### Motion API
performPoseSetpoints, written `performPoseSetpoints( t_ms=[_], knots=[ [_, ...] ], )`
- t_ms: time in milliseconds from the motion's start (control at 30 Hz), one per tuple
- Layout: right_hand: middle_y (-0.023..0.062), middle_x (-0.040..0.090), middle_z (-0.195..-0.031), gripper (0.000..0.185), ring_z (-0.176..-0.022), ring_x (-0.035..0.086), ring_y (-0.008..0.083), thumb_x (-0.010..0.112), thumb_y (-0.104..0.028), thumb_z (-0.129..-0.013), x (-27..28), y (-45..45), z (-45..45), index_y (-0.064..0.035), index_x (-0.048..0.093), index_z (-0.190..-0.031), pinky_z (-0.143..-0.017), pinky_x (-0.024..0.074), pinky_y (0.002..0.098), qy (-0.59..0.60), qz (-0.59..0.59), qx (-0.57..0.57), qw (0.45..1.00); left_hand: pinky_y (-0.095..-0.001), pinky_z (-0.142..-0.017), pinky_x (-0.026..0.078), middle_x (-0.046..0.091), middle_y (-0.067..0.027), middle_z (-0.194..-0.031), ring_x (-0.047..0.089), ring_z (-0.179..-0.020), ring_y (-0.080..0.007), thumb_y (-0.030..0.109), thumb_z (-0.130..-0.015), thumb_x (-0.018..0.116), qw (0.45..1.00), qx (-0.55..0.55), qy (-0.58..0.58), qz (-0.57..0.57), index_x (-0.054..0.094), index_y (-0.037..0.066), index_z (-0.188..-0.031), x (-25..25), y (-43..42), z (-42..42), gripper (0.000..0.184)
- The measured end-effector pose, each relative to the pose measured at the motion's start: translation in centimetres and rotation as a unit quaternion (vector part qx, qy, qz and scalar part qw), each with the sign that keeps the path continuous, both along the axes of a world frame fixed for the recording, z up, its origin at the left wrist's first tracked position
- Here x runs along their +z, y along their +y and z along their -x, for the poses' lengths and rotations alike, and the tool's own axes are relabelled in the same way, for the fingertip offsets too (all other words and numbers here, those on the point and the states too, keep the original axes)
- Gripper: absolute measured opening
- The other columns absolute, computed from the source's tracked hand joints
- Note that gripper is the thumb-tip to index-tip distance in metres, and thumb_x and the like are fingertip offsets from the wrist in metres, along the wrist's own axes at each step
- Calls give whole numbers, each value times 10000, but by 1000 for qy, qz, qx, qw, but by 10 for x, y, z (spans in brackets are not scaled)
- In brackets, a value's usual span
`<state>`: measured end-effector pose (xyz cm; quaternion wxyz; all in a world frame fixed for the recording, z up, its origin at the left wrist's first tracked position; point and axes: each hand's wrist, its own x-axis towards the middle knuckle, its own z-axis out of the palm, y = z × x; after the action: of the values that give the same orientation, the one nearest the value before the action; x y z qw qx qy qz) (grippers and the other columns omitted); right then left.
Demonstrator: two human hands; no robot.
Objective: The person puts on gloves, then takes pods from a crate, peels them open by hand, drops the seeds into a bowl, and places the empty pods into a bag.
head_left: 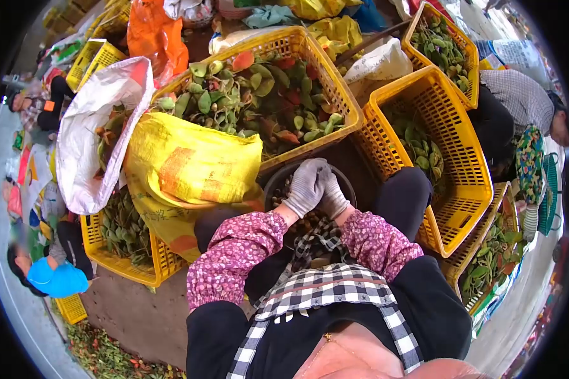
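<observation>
My left hand [305, 187] and my right hand [332, 194], both in pale grey gloves, meet over a dark round tub [344, 179] between my knees. Their fingers are closed and pressed together at the top; anything between them is hidden. Small brown round pieces [308, 221] lie in the tub below the hands. Just beyond the tub stands a large yellow crate [354, 117] of green and reddish leafy pieces [259, 95]. A checked cloth [316, 243] hangs at the tub's near side.
A yellow sack [199, 161] and a white sack [85, 145] stand at the left, above a leaf-filled crate [164, 256]. More yellow crates [464, 208] stand at the right. People sit at the far left [60, 278] and right [518, 95]. Leaves litter the floor at lower left.
</observation>
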<state>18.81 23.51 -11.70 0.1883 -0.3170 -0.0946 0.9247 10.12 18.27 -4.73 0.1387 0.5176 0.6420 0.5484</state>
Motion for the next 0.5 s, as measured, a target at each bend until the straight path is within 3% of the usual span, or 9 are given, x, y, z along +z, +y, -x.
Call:
performPoseSetpoints(
  t_ms=[33, 133, 167, 200, 267, 333, 400, 433, 500],
  knots=[
    [29, 594, -1067, 243, -913, 565, 123, 575, -134, -903, 1, 1, 1, -55, 563, -1133, -810, 483, 274, 10, 48, -8, 999, -378, -738, 476, 620, -176, -841, 604, -815, -329, 126, -910, 533, 998, 3, -48, 27, 577, 6, -892, -1, 0, 2, 129],
    [41, 616, -1039, 267, -883, 571, 116, 566, -109, -899, 6, 1, -7, -21, 570, -1150, -790, 479, 263, -184, -304, 150, 923, -329, -673, 472, 601, -127, -704, 609, -694, -229, 94, -922, 486, 975, 15, -195, 107, 552, 7, -845, -6, 7, 10, 133],
    [52, 628, -994, 317, -875, 570, 103, 571, -96, -893, 31, 0, -4, 4, 558, -1194, -767, 472, 249, -134, -254, 118, 951, -285, -619, 458, 578, -87, -638, 570, -615, -174, 97, -939, 455, 967, 72, -238, 49, 548, 7, -827, -8, 13, 15, 171],
    [50, 630, -993, 332, -886, 570, 105, 570, -94, -891, 30, 0, -3, 5, 554, -1208, -775, 473, 251, -143, -278, 141, 939, -304, -603, 473, 612, -96, -724, 561, -610, -167, 176, -962, 447, 948, 82, -305, 45, 514, 29, -793, -12, 17, 29, 234],
    [47, 634, -990, 362, -907, 570, 108, 569, -90, -886, 23, -3, -10, 6, 545, -1234, -789, 475, 257, -165, -318, 185, 915, -323, -615, 476, 585, -88, -730, 544, -620, -179, 242, -950, 494, 852, 80, -517, 25, 485, 60, -767, 25, 18, 53, 258],
    [136, 595, -1149, 413, -985, 602, 243, 614, -164, -847, -9, 0, -18, -43, 557, -1237, -863, 479, 331, -228, -596, 295, 711, -375, -675, 480, 529, -71, -715, 530, -661, -216, 301, -931, 527, 714, 34, -687, -132, 478, 78, -750, 9, 28, 81, 291],
    [187, 546, -1245, 437, -1040, 595, 320, 641, -214, -822, -15, -3, -24, -74, 571, -1230, -907, 467, 370, -306, -748, 360, 465, -434, -777, 464, 485, -55, -699, 507, -730, -246, 327, -937, 509, 653, 63, -744, -130, 483, 92, -744, 37, 20, 97, 305],
    [226, 459, -1333, 477, -1098, 553, 373, 686, -286, -785, -11, 10, -19, -97, 589, -1212, -936, 448, 399, -291, -684, 394, 541, -440, -794, 467, 498, -58, -709, 521, -751, -253, 338, -934, 515, 644, 58, -751, -136, 491, 95, -747, 37, 15, 109, 308],
    [170, 661, -994, 330, -892, 641, 208, 663, -211, -841, 94, 36, 7, -56, 629, -1130, -811, 505, 326, -230, -567, 369, 700, -462, -852, 467, 538, -60, -732, 556, -789, -267, 374, -922, 534, 666, 118, -728, -117, 518, 103, -759, 48, 9, 120, 317]
  ],
)
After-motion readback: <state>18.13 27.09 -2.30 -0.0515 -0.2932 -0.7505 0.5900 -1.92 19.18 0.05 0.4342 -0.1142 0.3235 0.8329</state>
